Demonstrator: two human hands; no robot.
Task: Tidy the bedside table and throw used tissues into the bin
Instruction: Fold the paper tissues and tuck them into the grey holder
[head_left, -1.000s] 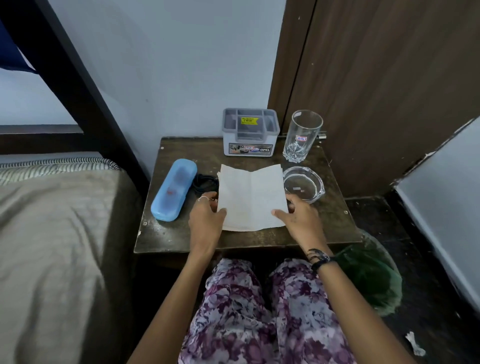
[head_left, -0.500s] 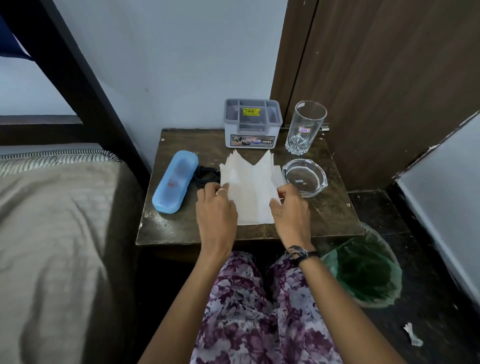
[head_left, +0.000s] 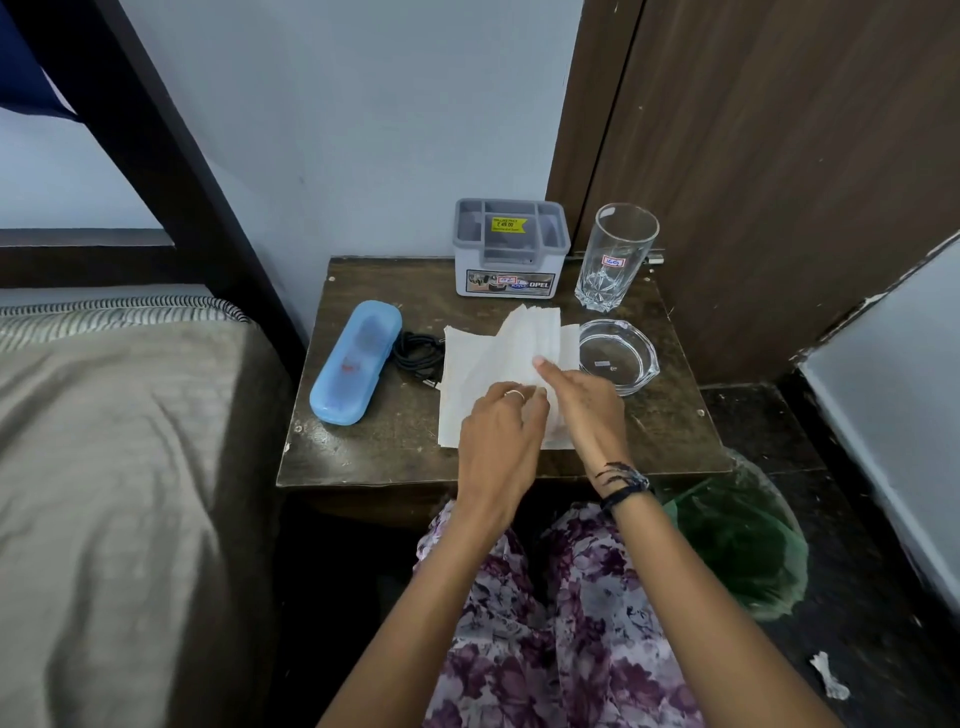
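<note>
My left hand (head_left: 498, 441) and right hand (head_left: 587, 410) meet over the white paper tissue (head_left: 488, 364) on the dark wooden bedside table (head_left: 379, 457), the right fingers pinching a lifted flap while the left fingers curl onto the sheet beside them; whether the left truly grips it I cannot tell. The tissue is mid-fold, so it looks only partly dealt with. Below my right wrist, the green plastic-lined bin (head_left: 737, 551) stands on the floor beside the table, and I cannot make out whether any tissue lies inside it. Beyond my fingertips stands the grey plastic compartment organiser (head_left: 511, 249), with the tall clear drinking glass (head_left: 613, 260) to its right. Left of my left hand lies the light-blue oblong plastic case (head_left: 356, 361), touching a tangled black cable (head_left: 418, 353). Just right of my right hand sits the round clear glass dish (head_left: 618, 353). On the floor past the bin, a crumpled white scrap (head_left: 828, 675) waits, apparently yet to be binned.
</note>
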